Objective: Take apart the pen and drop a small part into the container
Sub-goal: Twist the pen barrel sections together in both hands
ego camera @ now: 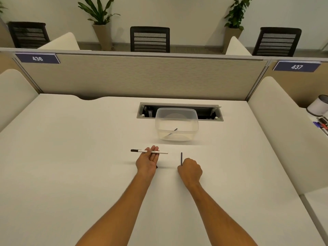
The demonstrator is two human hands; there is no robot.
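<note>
Signs on the partition [142,77] read "436" [37,58] and "437" [296,66]. On the counter [71,157], the container [176,124] holds a small dark part [175,129]. The left hand [148,159], fingers open, cradles the pen [149,151]; the right hand [190,170], fingers closed, grips a thin refill [181,158].

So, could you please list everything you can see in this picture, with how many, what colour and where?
pen body: one, white with a black end, lying across the left palm
thin rod: one, dark, sticking up from the right fist
container: one, clear plastic, middle of the desk, a small dark part inside
desk: one, white
cable tray: one, grey, open, behind the container
partition: one, beige, with blue number plates 436 and 437
chairs: three, black, beyond the partition
plants: two clearly seen, green, by the wall
cup: one, white, far right, pens beside it
hands: left hand open, palm up; right hand closed
</note>
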